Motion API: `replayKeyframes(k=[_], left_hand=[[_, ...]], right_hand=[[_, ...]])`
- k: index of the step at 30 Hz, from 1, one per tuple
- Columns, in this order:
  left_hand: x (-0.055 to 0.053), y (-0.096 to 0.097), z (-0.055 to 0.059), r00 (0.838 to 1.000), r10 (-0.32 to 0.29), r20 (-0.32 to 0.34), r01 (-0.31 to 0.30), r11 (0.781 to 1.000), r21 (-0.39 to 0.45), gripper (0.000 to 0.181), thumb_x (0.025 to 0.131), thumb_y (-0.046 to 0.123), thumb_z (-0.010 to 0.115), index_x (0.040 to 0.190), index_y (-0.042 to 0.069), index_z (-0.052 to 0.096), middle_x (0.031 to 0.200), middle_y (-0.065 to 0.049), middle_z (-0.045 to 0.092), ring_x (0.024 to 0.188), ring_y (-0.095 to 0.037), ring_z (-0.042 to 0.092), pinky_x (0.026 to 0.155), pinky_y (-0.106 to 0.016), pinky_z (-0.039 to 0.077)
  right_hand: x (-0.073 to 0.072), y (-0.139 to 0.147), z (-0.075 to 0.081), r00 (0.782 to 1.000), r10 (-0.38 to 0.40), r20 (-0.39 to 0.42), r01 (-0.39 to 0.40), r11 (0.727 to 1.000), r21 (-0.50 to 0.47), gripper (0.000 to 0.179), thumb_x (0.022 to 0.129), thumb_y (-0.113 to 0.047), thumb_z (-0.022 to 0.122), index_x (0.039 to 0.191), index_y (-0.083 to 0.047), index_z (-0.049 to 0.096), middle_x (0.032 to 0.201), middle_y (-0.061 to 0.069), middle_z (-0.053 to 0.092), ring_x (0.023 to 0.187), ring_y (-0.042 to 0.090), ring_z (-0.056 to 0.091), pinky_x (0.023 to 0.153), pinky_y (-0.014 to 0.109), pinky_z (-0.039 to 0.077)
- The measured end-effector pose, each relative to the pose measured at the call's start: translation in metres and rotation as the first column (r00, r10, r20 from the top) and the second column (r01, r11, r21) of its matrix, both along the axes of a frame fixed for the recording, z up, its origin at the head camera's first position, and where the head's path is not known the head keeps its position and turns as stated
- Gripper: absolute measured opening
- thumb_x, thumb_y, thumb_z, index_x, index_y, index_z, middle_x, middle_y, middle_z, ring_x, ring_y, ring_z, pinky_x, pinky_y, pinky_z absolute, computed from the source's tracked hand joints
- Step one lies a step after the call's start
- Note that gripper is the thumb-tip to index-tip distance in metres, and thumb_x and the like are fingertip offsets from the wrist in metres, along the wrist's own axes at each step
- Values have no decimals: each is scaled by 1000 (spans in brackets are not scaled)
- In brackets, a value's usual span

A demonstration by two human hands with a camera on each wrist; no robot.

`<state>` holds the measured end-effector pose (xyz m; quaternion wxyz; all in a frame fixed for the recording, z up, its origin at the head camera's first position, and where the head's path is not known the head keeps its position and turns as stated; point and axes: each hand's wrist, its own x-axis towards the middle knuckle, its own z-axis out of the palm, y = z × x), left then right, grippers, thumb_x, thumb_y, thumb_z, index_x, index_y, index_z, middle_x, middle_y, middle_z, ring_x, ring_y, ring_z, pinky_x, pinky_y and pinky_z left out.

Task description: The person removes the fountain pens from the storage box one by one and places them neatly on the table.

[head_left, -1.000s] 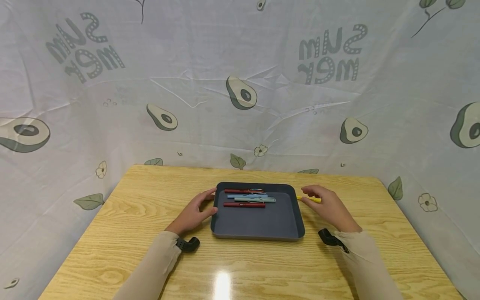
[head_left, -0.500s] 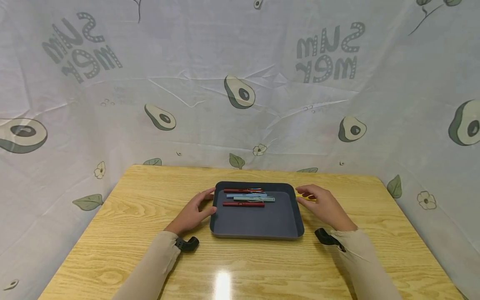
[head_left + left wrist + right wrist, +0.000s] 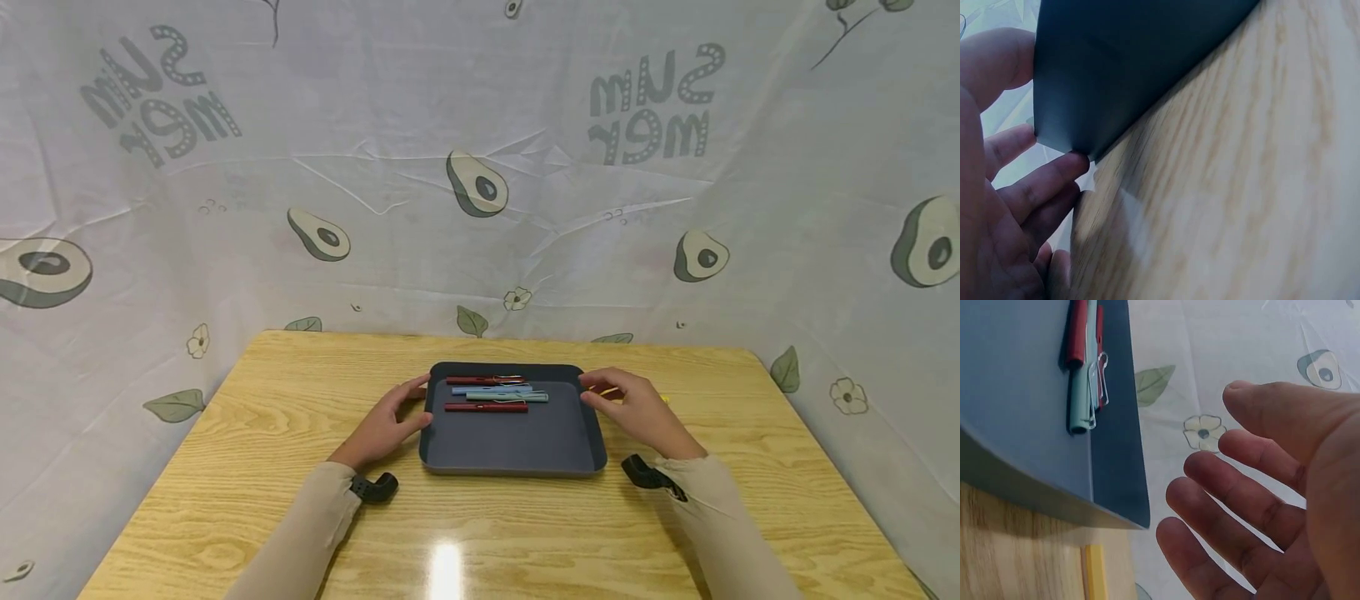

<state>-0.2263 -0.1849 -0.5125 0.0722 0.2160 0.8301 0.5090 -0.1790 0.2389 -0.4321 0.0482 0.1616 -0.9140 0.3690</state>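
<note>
A dark grey tray (image 3: pixel 517 442) lies on the table, holding several clip pens in its upper part: a red pen (image 3: pixel 486 407) nearest me, a mint pen (image 3: pixel 506 397), a blue pen (image 3: pixel 487 390) and another red one at the back. At the tray's left side, my left hand (image 3: pixel 386 425) touches its wall with thumb and fingertips, as the left wrist view shows. By the right rim hovers my right hand (image 3: pixel 633 408), fingers spread and holding nothing. A yellow stick-like thing (image 3: pixel 1095 572) lies right of the tray, partly hidden behind that hand in the head view.
Wood-grain table (image 3: pixel 517 533) surrounds the tray on all sides. A pale cloth (image 3: pixel 390 275) printed with avocados and leaves hangs behind the table's far edge. Each wrist wears a dark strap mount (image 3: pixel 375 488).
My right hand has moved left, from above the yellow thing to the tray's right rim. The left hand stays at the left wall. The view has shifted slightly.
</note>
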Motion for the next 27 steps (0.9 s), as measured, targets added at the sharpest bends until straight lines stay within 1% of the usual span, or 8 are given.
replayKeyframes(k=[2, 6, 9, 13, 19, 22, 27], left_hand=[[-1, 0, 0, 1000, -5, -2, 5, 1000, -10, 71, 101, 28, 70, 162, 22, 36, 153, -14, 50, 147, -35, 41, 118, -63, 29], [-3, -1, -1, 1000, -7, -7, 7, 1000, -20, 70, 101, 32, 70, 162, 25, 36, 153, -10, 50, 147, -32, 41, 118, -61, 30], [-3, -1, -3, 1000, -11, -5, 11, 1000, -20, 70, 101, 34, 69, 162, 26, 36, 153, -9, 50, 147, -32, 40, 118, -61, 30], [-3, 0, -5, 1000, -13, 0, 13, 1000, -28, 71, 101, 38, 69, 163, 27, 35, 153, -9, 50, 147, -32, 41, 118, -61, 30], [-3, -1, -4, 1000, -6, -8, 6, 1000, -27, 71, 101, 37, 70, 162, 27, 36, 153, -9, 51, 147, -32, 40, 119, -61, 30], [-3, -1, -3, 1000, -5, -10, 5, 1000, -21, 70, 101, 35, 70, 162, 26, 37, 152, -10, 51, 147, -32, 40, 119, -62, 29], [-2, -2, -2, 1000, -3, 0, 3, 1000, -4, 69, 100, 34, 71, 161, 26, 39, 152, -11, 51, 147, -32, 40, 119, -62, 29]], right_hand=[[0, -2, 1, 1000, 8, 17, -7, 1000, -17, 34, 102, -24, 68, 132, -6, 69, 125, 12, 70, 109, 27, 67, 91, 48, 55], [0, -6, -1, 999, 21, 27, -20, 999, -34, 33, 102, -25, 68, 131, -9, 69, 126, 12, 69, 110, 26, 67, 92, 48, 55], [0, -9, -2, 999, 26, 30, -25, 999, -25, 31, 102, -26, 68, 130, -12, 70, 124, 10, 69, 107, 23, 66, 89, 43, 55], [0, -16, -3, 999, 39, 35, -39, 999, -4, 29, 102, -25, 69, 128, -13, 71, 119, 9, 70, 100, 18, 65, 84, 35, 55], [-3, -26, 1, 998, 59, 23, -60, 998, 25, 29, 101, -25, 70, 127, -13, 72, 111, -1, 71, 93, 12, 64, 80, 32, 54], [-7, -29, 2, 997, 71, 30, -72, 997, 36, 28, 101, -23, 70, 127, -13, 72, 112, 0, 71, 92, 11, 64, 79, 32, 54], [-13, -34, 5, 994, 89, 65, -92, 995, 43, 28, 101, -20, 70, 128, -12, 71, 115, 5, 72, 89, 13, 64, 76, 32, 55]])
